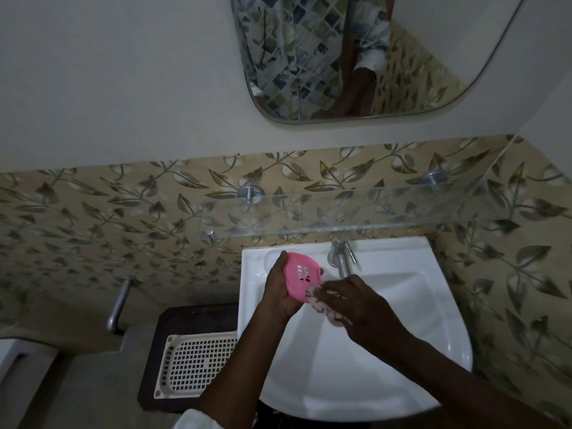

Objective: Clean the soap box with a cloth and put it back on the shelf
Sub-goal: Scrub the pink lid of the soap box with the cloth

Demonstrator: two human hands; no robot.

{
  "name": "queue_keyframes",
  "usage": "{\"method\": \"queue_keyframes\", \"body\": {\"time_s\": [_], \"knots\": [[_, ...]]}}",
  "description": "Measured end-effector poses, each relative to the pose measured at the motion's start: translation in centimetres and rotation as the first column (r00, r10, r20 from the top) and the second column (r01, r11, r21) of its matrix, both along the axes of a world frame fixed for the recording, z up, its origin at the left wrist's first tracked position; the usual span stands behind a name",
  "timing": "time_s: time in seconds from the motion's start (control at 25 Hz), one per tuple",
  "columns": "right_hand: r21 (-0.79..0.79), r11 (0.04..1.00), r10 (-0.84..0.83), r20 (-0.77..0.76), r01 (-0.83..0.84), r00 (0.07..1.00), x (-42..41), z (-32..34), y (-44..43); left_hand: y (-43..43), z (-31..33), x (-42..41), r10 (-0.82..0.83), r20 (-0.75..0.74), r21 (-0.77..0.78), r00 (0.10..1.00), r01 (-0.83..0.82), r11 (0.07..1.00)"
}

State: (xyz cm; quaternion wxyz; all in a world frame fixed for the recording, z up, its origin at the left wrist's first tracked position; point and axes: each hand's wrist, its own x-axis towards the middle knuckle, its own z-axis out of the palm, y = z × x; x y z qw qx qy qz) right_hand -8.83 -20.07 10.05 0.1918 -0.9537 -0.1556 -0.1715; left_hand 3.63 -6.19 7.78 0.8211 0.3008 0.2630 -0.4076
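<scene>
Pink soap box (301, 278), oval, slotted floor showing, tilted up on edge with its open face turned toward the right hand (362, 308). The left hand (280, 292) holds it from the outer side, fingers curled round the far rim and thumb side low; the hold is on the rim only, with the palm not cupping the body. The right hand is clenched on a bunched, pale patterned cloth (315, 305) and presses it to the box's near lower edge, just where the two hands meet. Both hands hang over the back left of the white basin (250, 274). A steel tap (340, 255) stands just beyond the right hand's knuckles. The glass shelf (371, 209) runs above and beyond both hands, bare as far as can be seen. A white perforated tray (192, 363) lies below and outside the left forearm. Risks, as judged: a wiping push against a rim-only hold could twist the box out of the left hand and drop it into the basin; cloth folds may snag in the slots; a wide stroke could knock the tap; on return, the shelf's clear front edge is hard to read in this dim light, so the box could be set too near it and tip off.
</scene>
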Motion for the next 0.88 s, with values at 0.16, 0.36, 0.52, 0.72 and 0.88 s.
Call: {"method": "queue_keyframes", "body": {"time_s": [0.16, 0.36, 0.52, 0.72, 0.88], "knots": [[0.051, 0.993, -0.109, 0.031, 0.108, 0.994, 0.8, -1.5, 4.4, 0.2, 0.0, 0.2, -0.149, 0.031, 0.041, 0.988, 0.147, 0.988], [0.016, 0.997, 0.077, 0.067, -0.079, 0.995, -0.3, -1.5, -1.1, 1.4, 0.1, 0.0, -0.138, 0.050, -0.089, 0.989, 0.142, 0.986], [0.272, 0.880, -0.343, -0.204, 0.389, 0.917, 4.1, 0.4, -2.0, 1.7, 0.1, -0.4, -0.206, 0.125, -0.182, 0.971, 0.227, 0.957], [0.239, 0.929, -0.225, -0.245, 0.284, 0.943, 1.9, -0.1, -0.6, 1.4, -0.4, 0.4, -0.077, 0.173, -0.051, 0.982, 0.087, 0.995], [0.356, 0.882, -0.212, -0.288, 0.310, 0.934, 1.3, -0.3, 1.3, 0.3, -1.0, 0.1, -0.105, 0.226, -0.032, 0.969, 0.115, 0.993]]}}
